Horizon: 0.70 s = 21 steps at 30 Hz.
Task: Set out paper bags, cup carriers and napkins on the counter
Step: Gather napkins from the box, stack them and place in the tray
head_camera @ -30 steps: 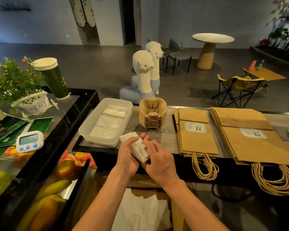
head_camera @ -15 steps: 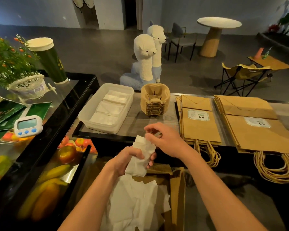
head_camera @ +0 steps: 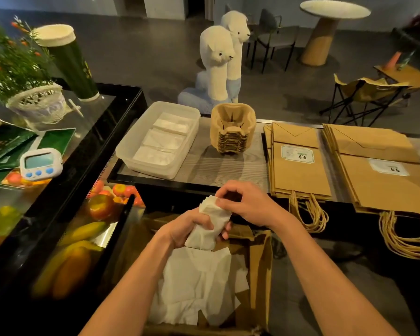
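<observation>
Two hands share one bundle of napkins (head_camera: 210, 223), held low in front of the desk (head_camera: 218, 166) and above an open cardboard box (head_camera: 260, 263) with crumpled white paper (head_camera: 199, 287) inside. The left grip (head_camera: 187, 226) is curled round the bundle's lower half. The right grip (head_camera: 249, 204) pinches its top edge between thumb and fingertips, apparently to square or separate the sheets. The bundle's long axis stands nearly upright, leaning slightly right at the top.

Where the bundle should go is my judgement: the clear plastic tub (head_camera: 131, 154), which lies beyond the grip and to its left, on the desk. The left grip is nearer to it. The tub's long axis runs away from the person, so the bundle would have to be laid flat along it. The tub already holds flat white napkin stacks (head_camera: 165, 139) in a row.

Straight beyond the grip sits a nested stack of cup carriers (head_camera: 232, 132). Right of the grip lie two piles of paper bags (head_camera: 298, 170), handles hanging over the near edge.
</observation>
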### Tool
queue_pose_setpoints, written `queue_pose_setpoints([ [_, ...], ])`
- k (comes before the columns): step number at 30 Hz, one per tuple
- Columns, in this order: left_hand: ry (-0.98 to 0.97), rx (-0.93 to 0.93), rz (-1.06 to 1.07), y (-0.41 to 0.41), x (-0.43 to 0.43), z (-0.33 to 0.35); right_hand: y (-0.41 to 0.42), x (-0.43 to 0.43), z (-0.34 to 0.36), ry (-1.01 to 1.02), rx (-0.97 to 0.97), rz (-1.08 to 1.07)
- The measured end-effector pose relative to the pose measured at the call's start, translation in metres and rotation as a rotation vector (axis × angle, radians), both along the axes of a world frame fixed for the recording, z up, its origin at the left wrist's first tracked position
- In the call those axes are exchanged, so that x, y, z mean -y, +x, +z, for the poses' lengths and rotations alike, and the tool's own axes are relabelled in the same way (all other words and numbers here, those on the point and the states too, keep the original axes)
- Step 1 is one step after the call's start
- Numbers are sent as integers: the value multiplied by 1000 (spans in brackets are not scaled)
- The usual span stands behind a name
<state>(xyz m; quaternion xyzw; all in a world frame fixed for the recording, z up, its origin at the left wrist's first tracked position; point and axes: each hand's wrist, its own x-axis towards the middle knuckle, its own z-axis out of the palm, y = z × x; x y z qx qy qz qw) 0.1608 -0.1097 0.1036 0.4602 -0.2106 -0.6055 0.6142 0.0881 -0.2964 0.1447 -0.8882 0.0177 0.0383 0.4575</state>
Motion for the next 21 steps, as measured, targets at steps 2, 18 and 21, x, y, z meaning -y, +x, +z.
queue_pose_setpoints([
  [2,4,-23,26,0,1,1,-1,-2,-4,-2,65,-53],
  [18,4,-265,345,-6,9,-14,-4,-4,34,86,336,-244],
  [21,77,-257,430,-8,7,-14,-10,-1,50,141,99,-17],
])
